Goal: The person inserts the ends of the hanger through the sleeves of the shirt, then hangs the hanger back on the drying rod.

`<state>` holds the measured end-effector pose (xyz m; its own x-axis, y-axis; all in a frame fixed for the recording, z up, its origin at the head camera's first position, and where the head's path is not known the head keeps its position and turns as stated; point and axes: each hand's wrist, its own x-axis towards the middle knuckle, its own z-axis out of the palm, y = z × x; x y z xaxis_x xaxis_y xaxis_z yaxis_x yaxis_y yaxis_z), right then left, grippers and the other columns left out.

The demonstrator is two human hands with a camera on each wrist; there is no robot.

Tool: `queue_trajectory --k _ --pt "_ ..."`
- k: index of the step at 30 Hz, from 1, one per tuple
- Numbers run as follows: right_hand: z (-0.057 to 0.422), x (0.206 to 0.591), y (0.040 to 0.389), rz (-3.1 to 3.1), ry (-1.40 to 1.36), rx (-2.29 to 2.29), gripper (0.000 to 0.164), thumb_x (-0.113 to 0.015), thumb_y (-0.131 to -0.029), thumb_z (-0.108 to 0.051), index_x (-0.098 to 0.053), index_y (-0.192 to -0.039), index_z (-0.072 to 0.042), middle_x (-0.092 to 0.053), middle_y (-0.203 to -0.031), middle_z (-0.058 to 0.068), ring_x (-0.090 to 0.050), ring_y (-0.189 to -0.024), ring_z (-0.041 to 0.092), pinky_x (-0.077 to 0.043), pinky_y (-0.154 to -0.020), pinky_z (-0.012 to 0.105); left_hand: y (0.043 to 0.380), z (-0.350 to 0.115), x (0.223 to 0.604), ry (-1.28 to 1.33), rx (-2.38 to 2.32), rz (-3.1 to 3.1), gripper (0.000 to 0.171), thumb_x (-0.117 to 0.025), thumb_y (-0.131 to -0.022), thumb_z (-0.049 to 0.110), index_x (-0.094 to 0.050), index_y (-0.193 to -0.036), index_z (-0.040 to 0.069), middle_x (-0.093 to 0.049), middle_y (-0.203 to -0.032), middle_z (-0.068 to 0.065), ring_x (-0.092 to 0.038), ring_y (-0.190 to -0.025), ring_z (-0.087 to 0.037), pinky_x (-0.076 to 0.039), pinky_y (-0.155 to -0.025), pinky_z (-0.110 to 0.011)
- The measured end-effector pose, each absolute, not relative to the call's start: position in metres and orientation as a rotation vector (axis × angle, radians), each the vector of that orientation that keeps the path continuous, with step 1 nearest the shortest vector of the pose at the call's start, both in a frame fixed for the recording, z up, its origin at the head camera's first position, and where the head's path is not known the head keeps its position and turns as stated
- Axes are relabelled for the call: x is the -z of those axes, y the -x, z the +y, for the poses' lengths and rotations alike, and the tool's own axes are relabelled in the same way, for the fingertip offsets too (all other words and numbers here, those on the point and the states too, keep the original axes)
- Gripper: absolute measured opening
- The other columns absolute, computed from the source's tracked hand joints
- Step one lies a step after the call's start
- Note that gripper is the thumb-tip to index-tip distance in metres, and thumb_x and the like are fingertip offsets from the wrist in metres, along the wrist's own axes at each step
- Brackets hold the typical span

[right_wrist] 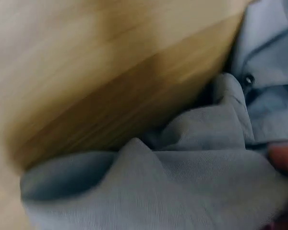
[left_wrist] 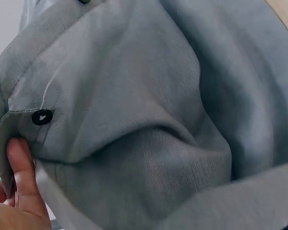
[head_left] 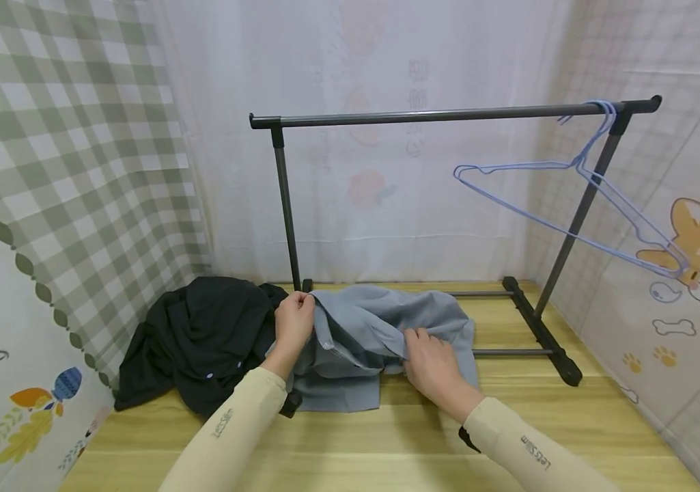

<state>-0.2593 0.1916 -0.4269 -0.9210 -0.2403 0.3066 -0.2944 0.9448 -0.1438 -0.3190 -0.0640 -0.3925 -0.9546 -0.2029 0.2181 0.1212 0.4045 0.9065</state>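
Note:
A grey-blue button-up shirt (head_left: 356,342) lies crumpled under both hands in the head view. My left hand (head_left: 295,320) pinches its upper left edge. In the left wrist view, the thumb and fingers (left_wrist: 24,177) hold a corner of cloth beside a dark button (left_wrist: 42,117). Farther right, my right hand (head_left: 432,359) grips a fold of the same shirt. The right wrist view is blurred and shows a fingertip (right_wrist: 284,157) on the bunched cloth. A black garment (head_left: 202,342) with small buttons lies in a heap just left of my left hand.
Behind the shirt stands a dark metal clothes rack (head_left: 448,116), its base bars partly covered by cloth. Blue hangers (head_left: 528,212) hang at its right end. A checked curtain (head_left: 67,123) borders the left, a printed curtain (head_left: 663,328) the right. The tabletop (head_left: 386,451) is wood-patterned.

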Motion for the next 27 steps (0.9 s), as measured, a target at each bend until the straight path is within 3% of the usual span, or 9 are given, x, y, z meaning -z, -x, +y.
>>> queue_trajectory --k 2,6,10,14,17,22,24,25,27 --pt "0.192 0.424 0.262 -2.790 -0.380 -0.462 0.019 -0.069 -0.091 -0.014 -0.053 -0.082 -0.008 -0.052 -0.070 0.004 -0.054 -0.060 0.022 -0.045 -0.057 0.038 0.319 -0.061 0.390 -0.078 1.589 -2.352 0.027 -0.049 -0.102 0.024 -0.068 -0.097 0.005 -0.059 -0.069 -0.005 -0.056 -0.051 -0.018 -0.047 -0.052 -0.032" --pt "0.199 0.405 0.275 -2.842 -0.383 -1.143 0.033 -0.053 -0.102 -0.014 -0.043 -0.071 -0.011 -0.037 -0.060 0.001 -0.032 -0.052 0.015 -0.031 -0.054 0.031 0.317 -0.057 0.386 -0.099 1.625 -2.358 0.026 -0.049 -0.101 0.024 -0.066 -0.094 0.006 -0.060 -0.071 -0.006 -0.056 -0.051 -0.018 -0.047 -0.054 -0.031" --pt "0.206 0.385 0.286 -2.849 -0.381 -1.770 0.032 -0.045 -0.107 -0.021 -0.046 -0.078 -0.009 -0.042 -0.077 0.004 -0.038 -0.067 0.018 -0.034 -0.065 0.034 0.314 -0.053 0.382 -0.092 1.627 -2.349 0.025 -0.049 -0.100 0.024 -0.065 -0.091 0.006 -0.060 -0.067 -0.006 -0.056 -0.050 -0.018 -0.046 -0.055 -0.031" --pt "0.212 0.371 0.297 -2.801 -0.309 -2.008 0.024 -0.044 -0.107 -0.024 -0.056 -0.094 -0.007 -0.052 -0.100 0.009 -0.050 -0.092 0.023 -0.039 -0.083 0.040 0.314 -0.049 0.379 -0.095 1.635 -2.314 0.024 -0.049 -0.099 0.023 -0.064 -0.090 0.006 -0.059 -0.067 -0.005 -0.056 -0.051 -0.016 -0.046 -0.056 -0.030" --pt "0.218 0.371 0.305 -2.795 -0.223 -1.920 0.024 -0.043 -0.107 -0.023 -0.058 -0.103 -0.005 -0.054 -0.098 0.009 -0.052 -0.088 0.023 -0.041 -0.079 0.039 0.315 -0.046 0.378 -0.132 1.723 -2.293 0.024 -0.048 -0.101 0.023 -0.063 -0.093 0.006 -0.059 -0.072 -0.006 -0.056 -0.055 -0.016 -0.046 -0.057 -0.029" --pt "0.221 0.393 0.315 -2.876 -0.151 -1.159 0.024 -0.053 -0.103 -0.018 -0.057 -0.082 -0.006 -0.050 -0.071 0.007 -0.046 -0.062 0.021 -0.037 -0.060 0.035 0.320 -0.034 0.393 -0.171 2.008 -2.215 0.025 -0.046 -0.106 0.021 -0.060 -0.109 0.001 -0.059 -0.092 -0.013 -0.061 -0.071 -0.019 -0.053 -0.068 -0.030" --pt "0.217 0.401 0.313 -2.859 -0.106 -0.862 0.017 -0.060 -0.098 -0.016 -0.062 -0.086 -0.005 -0.058 -0.076 0.010 -0.053 -0.065 0.024 -0.043 -0.060 0.038 0.320 -0.029 0.401 -0.141 2.089 -2.214 0.027 -0.045 -0.106 0.020 -0.058 -0.118 -0.002 -0.059 -0.104 -0.017 -0.064 -0.082 -0.024 -0.055 -0.075 -0.034" --pt "0.213 0.404 0.311 -2.852 -0.077 -0.770 0.013 -0.062 -0.097 -0.016 -0.065 -0.096 -0.004 -0.062 -0.086 0.013 -0.058 -0.072 0.027 -0.046 -0.064 0.040 0.320 -0.028 0.403 -0.115 2.104 -2.241 0.029 -0.045 -0.106 0.019 -0.056 -0.123 -0.002 -0.059 -0.111 -0.019 -0.066 -0.088 -0.027 -0.055 -0.079 -0.037" --pt "0.207 0.408 0.306 -2.814 -0.051 -0.681 0.025 -0.067 -0.094 -0.016 -0.065 -0.116 -0.004 -0.064 -0.107 0.019 -0.062 -0.089 0.034 -0.049 -0.074 0.048 0.318 -0.027 0.407 -0.037 2.051 -2.344 0.031 -0.045 -0.106 0.018 -0.054 -0.129 -0.002 -0.057 -0.122 -0.021 -0.065 -0.100 -0.031 -0.054 -0.086 -0.040"
